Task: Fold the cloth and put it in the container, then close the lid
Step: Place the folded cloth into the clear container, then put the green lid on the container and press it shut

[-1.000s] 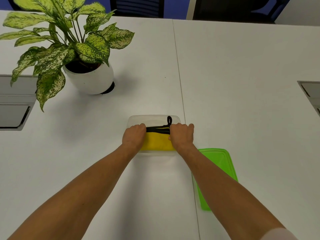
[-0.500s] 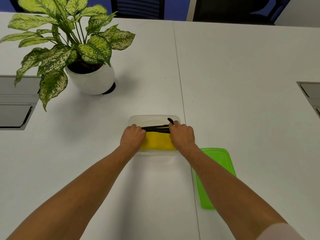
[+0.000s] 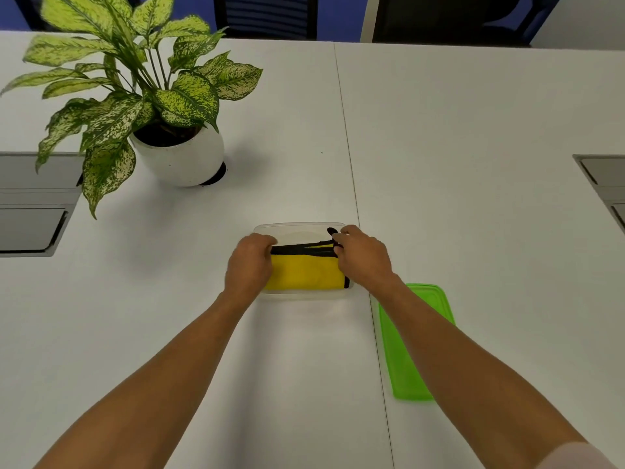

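A folded yellow cloth (image 3: 304, 272) with black edging lies inside a clear plastic container (image 3: 297, 230) on the white table. My left hand (image 3: 248, 262) presses on the cloth's left end, fingers curled over it. My right hand (image 3: 362, 257) holds the cloth's right end, fingertips on the black trim near the container's far right corner. A green lid (image 3: 429, 299) lies flat on the table to the right of the container, partly hidden under my right forearm.
A potted plant (image 3: 176, 157) in a white pot stands at the back left. Grey recessed panels sit at the left edge (image 3: 30, 211) and the right edge (image 3: 605, 184) of the table. Dark chairs (image 3: 267, 15) stand beyond the far edge.
The black loop at the cloth's right end has dropped lower into the container. Both hands stay on the cloth's ends, the right shifted slightly outward.
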